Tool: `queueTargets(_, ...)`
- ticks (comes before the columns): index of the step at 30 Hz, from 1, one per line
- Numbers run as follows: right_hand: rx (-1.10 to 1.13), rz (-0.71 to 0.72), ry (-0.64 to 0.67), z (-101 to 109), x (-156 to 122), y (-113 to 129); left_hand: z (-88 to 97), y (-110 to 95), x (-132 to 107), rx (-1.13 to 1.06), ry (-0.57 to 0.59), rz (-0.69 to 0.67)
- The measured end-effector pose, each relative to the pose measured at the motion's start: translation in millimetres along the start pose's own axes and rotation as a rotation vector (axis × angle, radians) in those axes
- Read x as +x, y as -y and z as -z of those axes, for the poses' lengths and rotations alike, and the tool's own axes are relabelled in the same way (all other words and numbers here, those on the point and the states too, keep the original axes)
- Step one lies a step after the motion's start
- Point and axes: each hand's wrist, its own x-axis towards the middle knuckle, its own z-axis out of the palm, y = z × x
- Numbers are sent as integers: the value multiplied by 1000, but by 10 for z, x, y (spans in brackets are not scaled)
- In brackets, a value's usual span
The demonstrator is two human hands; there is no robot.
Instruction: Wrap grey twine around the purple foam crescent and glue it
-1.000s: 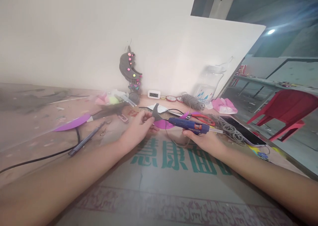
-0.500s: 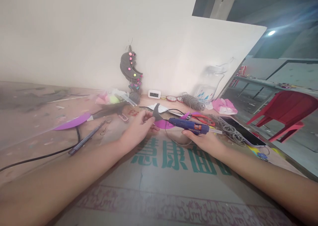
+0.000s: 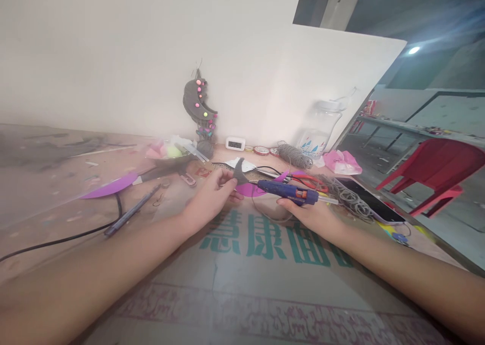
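Observation:
Between the thumb and fingers of my left hand [image 3: 220,191] is a purple crescent cutout [image 3: 248,189], its left end wrapped in grey cord [image 3: 239,172]. My right hand [image 3: 308,213] grips a blue hot glue gun [image 3: 288,191] from below, and a clear glue stick [image 3: 329,200] juts from its back. The gun's nozzle points left, close by the cord-wrapped end; whether it touches cannot be made out. A strand of grey cord [image 3: 267,214] hangs in a loop beneath the cutout.
A cord-wrapped moon ornament [image 3: 193,105] hangs against the white wall. Behind the hands stand a small digital clock [image 3: 235,143], a grey cord bundle [image 3: 293,155] and a clear bottle [image 3: 320,130]. A phone [image 3: 369,199] lies right; a pen [image 3: 132,211] and another purple cutout [image 3: 111,186] lie left.

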Motion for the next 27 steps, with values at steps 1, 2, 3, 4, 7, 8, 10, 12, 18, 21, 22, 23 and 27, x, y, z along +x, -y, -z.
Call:
queueTargets(1, 0, -5, 2, 0, -1, -5, -1, -1, -2, -1, 1, 1)
queueTargets(2, -2, -10, -1, -1, -2, -7, -2, -3, -4, -2, 1, 0)
queueTargets(3, -4, -16, -5, -1, -4, -5, -4, -6, -5, -2, 0, -2)
queueTargets(4, -5, -23, -14, -1, -6, 2, -6, -8, -6, -3, -1, -1)
queueTargets(7, 1, -35, -26, -2, -10, 38, -10, -15, -5, -3, -2, 2)
queueTargets(8, 6, -42, -27, -2, -12, 50, -10, -17, -4, -3, 0, 3)
queueTargets(10, 21, -58, -25, -2, -13, 69, -8, -18, -3, -2, 4, -2)
queueTargets(12, 38, -71, -17, 1, -13, 77, -7, -22, -6, 0, 8, -5)
queueTargets(18, 57, -40, -21, 0, -13, 28, -11, -40, -23, 14, 3, -3)
queueTargets(21, 23, -31, -48, -6, -18, -12, -12, -45, -28, 13, 4, -7)
queueTargets(22, 19, -25, -49, -8, -19, -20, -12, -46, -28, 12, 2, -5)
queueTargets(23, 20, -22, -49, -10, -19, -23, -12, -46, -29, 10, -1, -2)
queueTargets(27, 26, -13, -35, -13, -11, -10, -10, -41, -26, 6, 1, -2)
